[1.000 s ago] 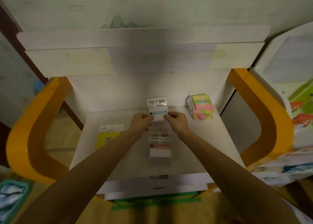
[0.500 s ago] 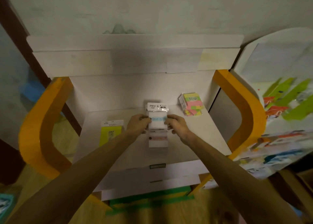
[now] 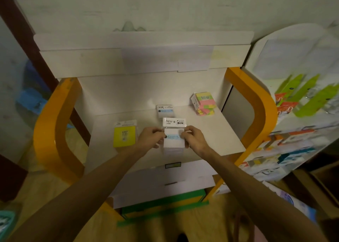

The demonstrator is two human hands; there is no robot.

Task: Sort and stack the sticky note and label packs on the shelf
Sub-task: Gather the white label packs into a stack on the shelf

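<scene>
I have both hands on one label pack (image 3: 173, 138) near the middle of the shelf (image 3: 216, 131), toward its front edge: my left hand (image 3: 151, 137) pinches its left side, my right hand (image 3: 192, 138) its right. It seems to sit on another pack, so this stack looks under way. A second label pack (image 3: 165, 111) lies alone behind it. The yellow sticky notes (image 3: 124, 136) at the left and the mixed-colour pads (image 3: 203, 104) in the back right corner look unsorted yet.
</scene>
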